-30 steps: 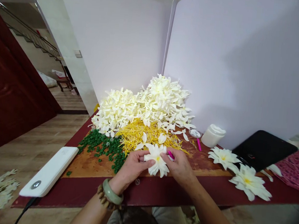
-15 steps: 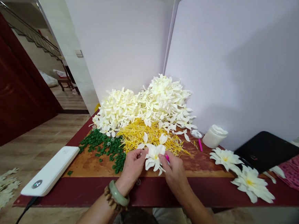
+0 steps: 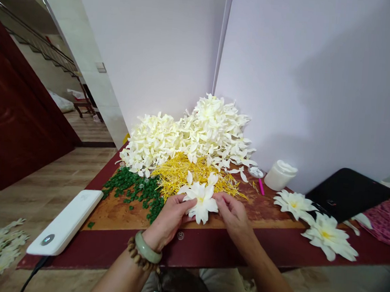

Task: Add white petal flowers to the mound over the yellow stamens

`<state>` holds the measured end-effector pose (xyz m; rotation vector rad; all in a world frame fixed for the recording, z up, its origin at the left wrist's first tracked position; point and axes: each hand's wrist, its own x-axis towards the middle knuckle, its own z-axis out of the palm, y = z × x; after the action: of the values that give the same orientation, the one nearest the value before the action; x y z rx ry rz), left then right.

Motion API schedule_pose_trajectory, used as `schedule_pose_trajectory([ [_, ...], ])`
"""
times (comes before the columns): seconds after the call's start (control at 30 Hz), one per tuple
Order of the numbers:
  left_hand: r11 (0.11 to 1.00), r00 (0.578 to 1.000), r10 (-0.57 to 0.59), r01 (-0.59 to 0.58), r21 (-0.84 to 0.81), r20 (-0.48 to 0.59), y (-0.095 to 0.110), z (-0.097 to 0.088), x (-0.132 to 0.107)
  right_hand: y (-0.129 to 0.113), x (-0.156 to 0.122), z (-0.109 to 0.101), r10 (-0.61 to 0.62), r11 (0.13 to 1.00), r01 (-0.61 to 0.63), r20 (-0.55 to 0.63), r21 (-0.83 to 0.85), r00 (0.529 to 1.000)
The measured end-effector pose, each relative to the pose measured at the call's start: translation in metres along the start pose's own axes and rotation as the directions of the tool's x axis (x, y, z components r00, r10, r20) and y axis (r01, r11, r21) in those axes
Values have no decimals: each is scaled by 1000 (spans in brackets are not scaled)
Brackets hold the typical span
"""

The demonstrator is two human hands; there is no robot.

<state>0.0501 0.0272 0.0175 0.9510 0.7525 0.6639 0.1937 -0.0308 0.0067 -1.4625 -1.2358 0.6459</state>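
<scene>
Left grip (image 3: 169, 218): pinched the white flower (image 3: 201, 202) on its left side.
Right grip (image 3: 231, 216): fingers pressed together on the flower's right side.
Flower: above the table (image 3: 113, 243), at 6 o'clock from the yellow strings (image 3: 192, 177).
Near it: white petals (image 3: 189, 136) at 12 o'clock, green beads (image 3: 132, 188) at 9 o'clock, two flowers (image 3: 324, 237) at 3 o'clock.

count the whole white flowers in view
3: one flower held between the left hand and right hand, two flowers on the table to their right; more may be hidden in the petal heap

White flower (image 3: 201, 211), yellow centre (image 3: 200, 199)
</scene>
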Motion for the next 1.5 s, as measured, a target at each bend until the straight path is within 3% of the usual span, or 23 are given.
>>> schedule_pose_trajectory([
  [0.13,999,999,47,-46,7,-24,0,3,-1,4,1,-2,86,993,-89,43,77,995],
  [0.27,997,998,35,-31,-65,51,2,9,-6,-1,1,1,80,988,-84,31,133,996],
  [0.57,996,1000,-4,6,-90,22,-3,15,-6,-5,-4,6,-2,993,-4,-46,-116,999],
  [0.77,1000,999,16,-15,-23,30,-3,14,-7,-13,5,-11,19,996,-24,-68,-83,997],
  [1.0,996,998,47,-45,73,-36,-7,12,-1,-11,8,-8,18,997,-14,56,-75,998],
  [1.2,989,990,140,-140,-37,1,-8,15,-2,-11,7,1,-32,994,33,12,-106,999],
  [1.5,989,990,139,-138,-45,16,-13,17,0,-11,13,3,7,995,-14,-72,-97,997],
])
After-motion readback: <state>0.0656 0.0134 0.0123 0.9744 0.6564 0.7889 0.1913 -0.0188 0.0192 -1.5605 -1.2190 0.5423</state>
